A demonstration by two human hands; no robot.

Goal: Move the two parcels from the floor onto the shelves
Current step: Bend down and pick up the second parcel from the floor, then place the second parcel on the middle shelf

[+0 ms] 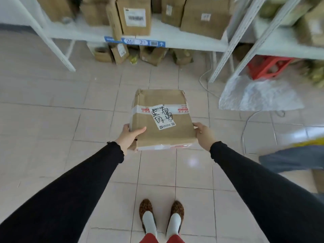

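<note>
A brown cardboard parcel (163, 118) with a taped seam and a white handwritten label is held level above the tiled floor, in front of me. My left hand (129, 135) grips its near left corner, thumb on top. My right hand (204, 134) clasps its near right edge. Ahead stands a white metal shelf (184, 41) carrying several cardboard boxes, with a blue numbered label strip on its front edge. A second parcel on the floor cannot be made out with certainty.
More small boxes (121, 53) sit under the shelf on the floor. To the right stands another white shelf rack (284, 48) with a red crate (268, 66) and a clear plastic bag (257, 93) below it. A white cable (245, 123) trails across the tiles. My feet (161, 216) are on bare tiles.
</note>
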